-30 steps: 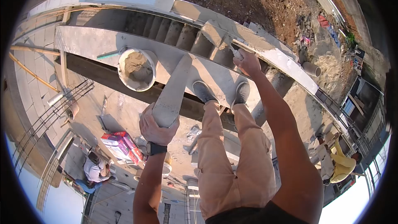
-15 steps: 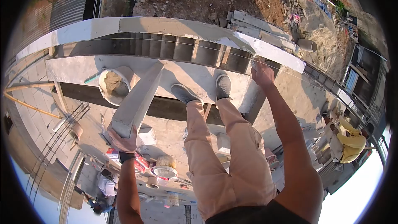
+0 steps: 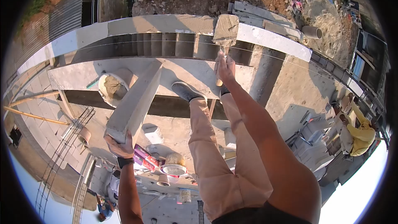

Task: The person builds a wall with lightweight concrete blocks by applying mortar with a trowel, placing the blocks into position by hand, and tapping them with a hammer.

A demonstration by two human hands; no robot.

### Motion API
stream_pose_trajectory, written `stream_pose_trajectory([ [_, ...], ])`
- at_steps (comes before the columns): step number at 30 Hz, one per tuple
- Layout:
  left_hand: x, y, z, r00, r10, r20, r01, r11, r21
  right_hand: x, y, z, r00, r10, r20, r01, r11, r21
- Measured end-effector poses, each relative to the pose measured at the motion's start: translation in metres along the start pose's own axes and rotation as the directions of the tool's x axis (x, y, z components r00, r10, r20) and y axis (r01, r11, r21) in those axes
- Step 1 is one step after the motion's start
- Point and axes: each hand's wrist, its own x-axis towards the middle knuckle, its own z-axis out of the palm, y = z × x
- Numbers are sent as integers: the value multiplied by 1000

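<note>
Grey concrete block (image 3: 134, 99): near end gripped in the left hand (image 3: 120, 144), far end over the ledge (image 3: 182, 67). Bucket (image 3: 125, 74) just beside it, mortar (image 3: 113, 87) inside. Shoe (image 3: 187, 91) at the ledge's near edge; long dark gap (image 3: 170, 107) below, open slots (image 3: 184, 46) on the far side. Right hand (image 3: 225, 68) closed on the trowel (image 3: 226, 30), blade over the wall top (image 3: 161, 23), coated leftward, white rightward. Since last frame: right hand shifted left, blade now plainly visible.

The long block (image 3: 134, 99) is showing pale grey, the trousers (image 3: 222, 170) are showing tan, the co-worker's top (image 3: 361, 139) is showing yellow.
</note>
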Motion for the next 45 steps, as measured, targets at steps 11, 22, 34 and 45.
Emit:
stream_pose_trajectory([
  [11,3,7,-2,999,-43,18,42,996,77,-122,83,-20,985,-148,-88,85,864,-496],
  [22,2,15,-9,999,3,47,-2,1000,-20,29,38,23,766,-373,-524,80,864,-497],
  [34,5,17,-4,998,-23,54,27,996,-89,-130,86,24,922,131,-364,-309,817,-488],
  [45,4,23,1,999,-26,38,26,1000,-17,-70,-23,-8,969,140,-204,-176,969,-171],
])
